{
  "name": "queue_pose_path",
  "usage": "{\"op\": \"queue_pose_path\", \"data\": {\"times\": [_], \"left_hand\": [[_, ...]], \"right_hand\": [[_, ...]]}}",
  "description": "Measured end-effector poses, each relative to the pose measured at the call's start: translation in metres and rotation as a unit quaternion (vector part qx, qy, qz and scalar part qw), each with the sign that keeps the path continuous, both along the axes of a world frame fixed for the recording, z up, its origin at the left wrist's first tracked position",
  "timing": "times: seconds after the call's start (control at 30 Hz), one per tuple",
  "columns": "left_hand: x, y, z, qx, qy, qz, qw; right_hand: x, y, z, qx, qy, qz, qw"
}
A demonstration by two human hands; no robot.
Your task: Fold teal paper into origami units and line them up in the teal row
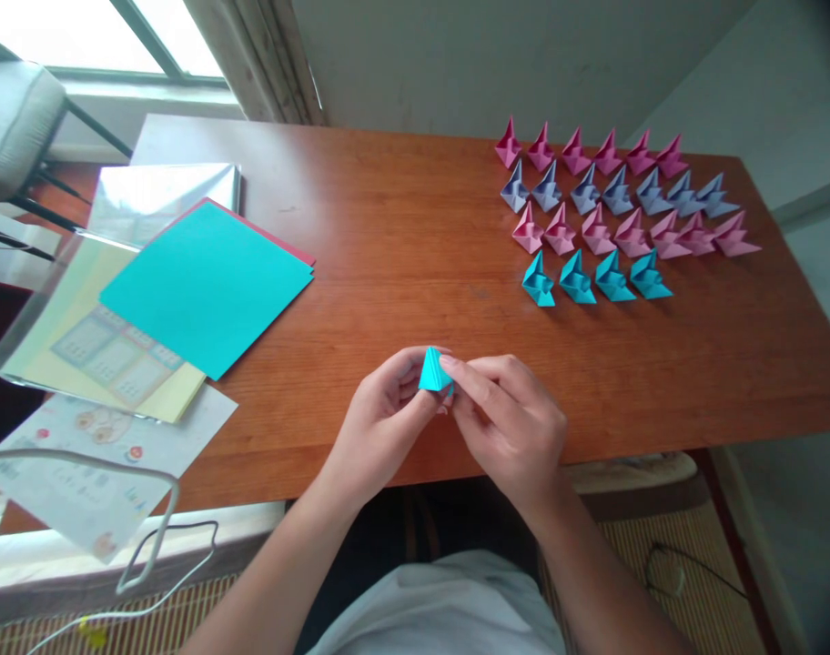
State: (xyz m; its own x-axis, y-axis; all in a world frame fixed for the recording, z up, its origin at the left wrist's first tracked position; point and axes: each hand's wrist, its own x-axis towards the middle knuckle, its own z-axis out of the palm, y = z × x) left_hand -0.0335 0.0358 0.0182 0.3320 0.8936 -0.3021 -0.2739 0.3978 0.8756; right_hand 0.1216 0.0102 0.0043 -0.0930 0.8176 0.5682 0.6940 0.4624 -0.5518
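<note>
Between my two hands, just above the table's front edge, is a small folded turquoise paper piece. My left hand is closed on its left and lower side, thumb pressed along the bottom. My right hand pinches its right side, with a fingertip lying over the front face. Fingers cover part of the folds. Beyond my right hand stands a row of turquoise origami pieces with pointed tips. Behind it are rows in light pink, lavender and dark pink.
A stack of turquoise paper sheets lies on the wooden table at the left. Under and beside it are a clear plastic packet of yellow paper and a printed white sheet. A pale bent tube crosses the lower left, near a white cable.
</note>
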Motion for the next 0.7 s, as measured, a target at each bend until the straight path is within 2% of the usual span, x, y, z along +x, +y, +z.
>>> {"op": "queue_pose_path", "data": {"times": [0.1,0.2,0.4,0.53,0.7], "left_hand": [[-0.0069,-0.0036,0.0001,-0.047,-0.061,-0.038,0.996],[-0.0103,-0.0052,-0.0009,-0.087,-0.1,-0.042,0.99],[-0.0054,-0.0009,0.0048,-0.078,-0.014,-0.025,0.997],[-0.0045,0.0006,0.0042,-0.06,0.012,-0.021,0.998],[-0.0055,0.0005,0.0003,-0.053,0.043,-0.011,0.998]], "right_hand": [[0.0036,0.0005,-0.0013,0.008,-0.009,-0.01,1.0],[0.005,-0.0009,-0.0016,-0.005,-0.027,-0.003,1.0],[0.0041,-0.0015,0.0027,-0.033,0.003,-0.003,0.999],[0.0046,-0.0002,0.0065,-0.132,0.111,0.011,0.985],[0.006,0.0008,0.0064,-0.252,0.249,0.02,0.935]]}}
